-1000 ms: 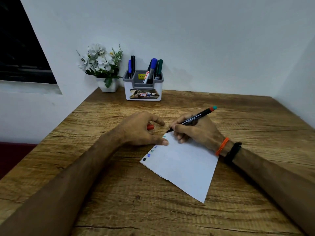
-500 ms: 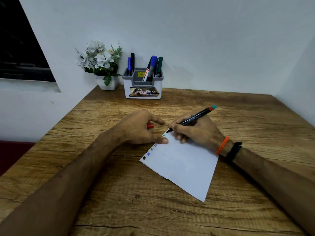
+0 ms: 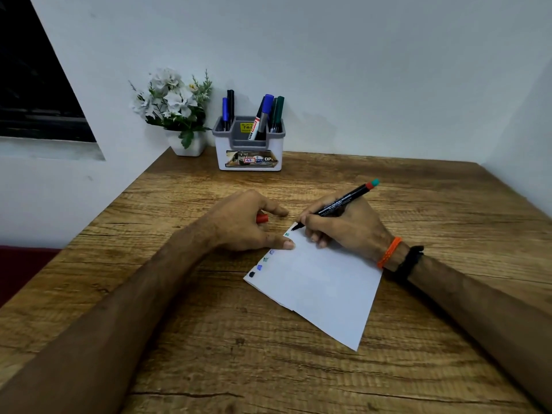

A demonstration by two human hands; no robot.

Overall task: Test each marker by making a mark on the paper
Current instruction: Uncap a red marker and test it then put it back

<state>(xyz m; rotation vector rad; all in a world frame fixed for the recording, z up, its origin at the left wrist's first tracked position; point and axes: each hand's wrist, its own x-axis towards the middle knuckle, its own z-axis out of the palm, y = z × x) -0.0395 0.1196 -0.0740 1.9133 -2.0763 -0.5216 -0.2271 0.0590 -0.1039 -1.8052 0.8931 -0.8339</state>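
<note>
Black along its barrel, with a red and teal end, the marker [image 3: 343, 204] is pinched in the curled fingers of the right hand [image 3: 343, 225], its tip touching the far corner of the white paper [image 3: 316, 282]. The left hand [image 3: 245, 222] lies beside it, thumb pressing the paper's left edge while the curled fingers hold a red cap [image 3: 262, 218]. Small colour marks [image 3: 263, 262] run down that edge: green, blue, black. The paper lies flat on the wooden bench [image 3: 298, 369]. Well apart, at the bench's far edge against the wall, a white and grey holder [image 3: 249, 153] carries more markers [image 3: 263, 118] upright, with a pot of white flowers [image 3: 173, 106] just beside it.
</note>
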